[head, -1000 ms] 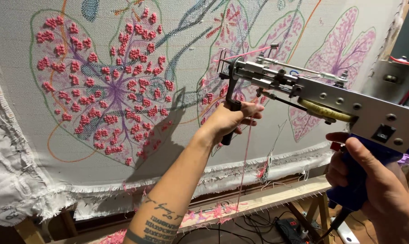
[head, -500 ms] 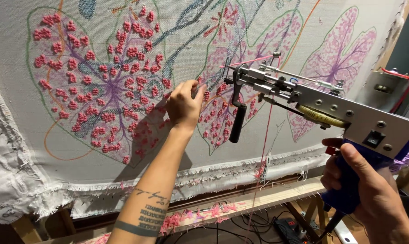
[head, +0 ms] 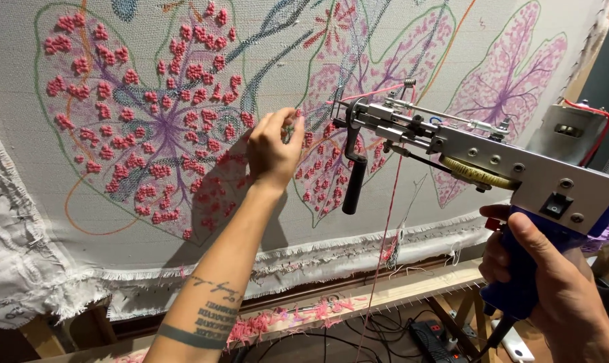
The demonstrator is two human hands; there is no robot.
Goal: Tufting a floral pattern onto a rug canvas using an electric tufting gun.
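Observation:
A grey cloth (head: 398,188) with drawn leaf shapes and pink tufts is stretched on a wooden frame in front of me. My left hand (head: 272,149) rests against the cloth between two leaves, its fingertips pinched together at a pink tuft. My right hand (head: 553,289) grips the blue handle of a metal tufting gun (head: 492,165), held level with its needle end near the cloth. The gun's black front handle (head: 353,183) hangs free. A pink yarn strand (head: 388,202) runs down from the gun.
The wooden frame rail (head: 412,289) with tack strips runs below the cloth, with pink yarn scraps (head: 277,323) on it. Cables and a power strip (head: 439,333) lie on the floor. Frayed white cloth edges (head: 15,269) hang at the left.
My left hand let go of the gun's black front handle and moved left and up to the cloth, where it now pinches at a tuft. The gun stayed in my right hand.

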